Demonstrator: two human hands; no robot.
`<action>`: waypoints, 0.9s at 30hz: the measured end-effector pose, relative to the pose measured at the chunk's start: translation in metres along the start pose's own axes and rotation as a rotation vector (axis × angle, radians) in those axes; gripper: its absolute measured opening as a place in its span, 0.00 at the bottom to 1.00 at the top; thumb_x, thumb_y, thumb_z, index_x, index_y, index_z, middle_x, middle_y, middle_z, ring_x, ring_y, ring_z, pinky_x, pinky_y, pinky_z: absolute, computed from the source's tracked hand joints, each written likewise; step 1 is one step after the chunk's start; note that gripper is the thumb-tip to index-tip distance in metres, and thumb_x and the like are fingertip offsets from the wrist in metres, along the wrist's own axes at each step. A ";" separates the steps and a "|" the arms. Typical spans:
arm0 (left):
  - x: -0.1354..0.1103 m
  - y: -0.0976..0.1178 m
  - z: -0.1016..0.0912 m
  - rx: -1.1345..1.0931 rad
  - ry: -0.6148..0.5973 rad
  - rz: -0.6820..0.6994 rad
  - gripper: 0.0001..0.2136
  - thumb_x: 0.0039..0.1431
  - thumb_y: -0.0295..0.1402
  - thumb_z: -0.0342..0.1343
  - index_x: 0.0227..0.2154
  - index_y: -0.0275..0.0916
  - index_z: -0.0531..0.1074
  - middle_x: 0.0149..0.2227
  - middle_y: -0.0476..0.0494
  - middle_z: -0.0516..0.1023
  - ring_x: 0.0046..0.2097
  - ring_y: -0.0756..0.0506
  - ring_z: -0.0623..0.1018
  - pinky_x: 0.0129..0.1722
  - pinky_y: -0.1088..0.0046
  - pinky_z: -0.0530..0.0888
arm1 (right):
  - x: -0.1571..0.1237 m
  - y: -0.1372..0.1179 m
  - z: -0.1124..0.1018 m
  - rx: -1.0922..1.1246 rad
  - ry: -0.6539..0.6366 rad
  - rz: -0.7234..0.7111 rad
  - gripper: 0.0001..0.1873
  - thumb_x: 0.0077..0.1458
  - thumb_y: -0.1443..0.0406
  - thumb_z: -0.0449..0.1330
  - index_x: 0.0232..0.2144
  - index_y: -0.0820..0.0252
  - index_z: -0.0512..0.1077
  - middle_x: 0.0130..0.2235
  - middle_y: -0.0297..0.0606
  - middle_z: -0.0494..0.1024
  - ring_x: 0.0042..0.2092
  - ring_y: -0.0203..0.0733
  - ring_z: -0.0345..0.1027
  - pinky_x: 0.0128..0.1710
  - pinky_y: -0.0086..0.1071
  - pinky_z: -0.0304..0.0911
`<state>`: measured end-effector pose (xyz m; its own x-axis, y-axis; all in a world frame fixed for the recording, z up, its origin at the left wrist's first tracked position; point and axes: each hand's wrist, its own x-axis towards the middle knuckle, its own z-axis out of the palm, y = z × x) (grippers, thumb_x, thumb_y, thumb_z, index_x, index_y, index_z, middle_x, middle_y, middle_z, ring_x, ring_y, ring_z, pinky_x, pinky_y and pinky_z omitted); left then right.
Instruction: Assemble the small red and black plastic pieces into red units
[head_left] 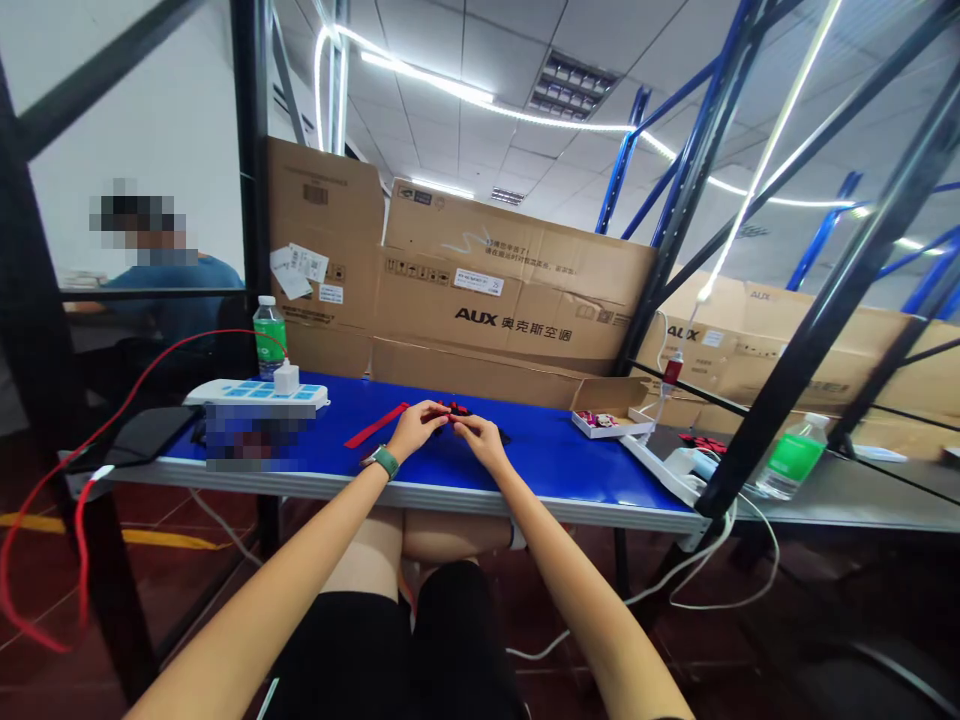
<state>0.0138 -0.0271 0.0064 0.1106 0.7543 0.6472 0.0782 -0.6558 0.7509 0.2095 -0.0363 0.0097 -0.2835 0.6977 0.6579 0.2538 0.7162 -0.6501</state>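
Above the middle of the blue tabletop [442, 475], my left hand [416, 430] and my right hand [481, 440] meet, fingertips nearly touching. Both are closed in a pinch on a small red and black piece [459, 410] that looks like ribbon or cloth. Fingers cover most of it, so its exact kind does not show. A flat red strip [375, 427] lies on the table just left of my left hand. A bit of black material [505, 437] shows beside my right hand.
An open shallow box [600, 428] holding small colourful pieces stands at the right. A white power strip [259, 391] with a charger, a green-labelled bottle [270, 337] and a black flat object [135, 436] are at the left. Cardboard [510, 290] lines the back; a person [169, 280] sits beyond.
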 end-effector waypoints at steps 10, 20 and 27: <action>-0.004 0.008 0.003 0.035 -0.046 -0.011 0.14 0.49 0.42 0.67 0.35 0.37 0.80 0.39 0.40 0.84 0.41 0.40 0.82 0.46 0.61 0.78 | 0.000 -0.005 -0.003 0.070 0.074 0.055 0.17 0.51 0.51 0.66 0.34 0.57 0.81 0.36 0.40 0.83 0.39 0.50 0.77 0.44 0.41 0.72; -0.005 0.006 0.004 0.085 -0.086 0.020 0.11 0.48 0.41 0.67 0.28 0.37 0.78 0.39 0.39 0.84 0.44 0.39 0.82 0.50 0.58 0.76 | -0.002 0.006 0.000 -0.012 0.041 0.064 0.13 0.49 0.53 0.67 0.30 0.54 0.81 0.34 0.38 0.83 0.36 0.50 0.78 0.44 0.43 0.73; -0.005 0.001 0.002 0.106 -0.081 0.028 0.11 0.48 0.40 0.68 0.30 0.38 0.79 0.39 0.39 0.83 0.42 0.40 0.81 0.49 0.59 0.77 | -0.001 0.005 -0.001 0.000 0.040 0.052 0.10 0.50 0.55 0.66 0.31 0.54 0.81 0.34 0.37 0.83 0.37 0.49 0.79 0.45 0.42 0.73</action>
<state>0.0158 -0.0312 0.0038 0.1934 0.7335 0.6516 0.1778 -0.6793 0.7120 0.2120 -0.0334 0.0056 -0.2329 0.7338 0.6382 0.2670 0.6793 -0.6836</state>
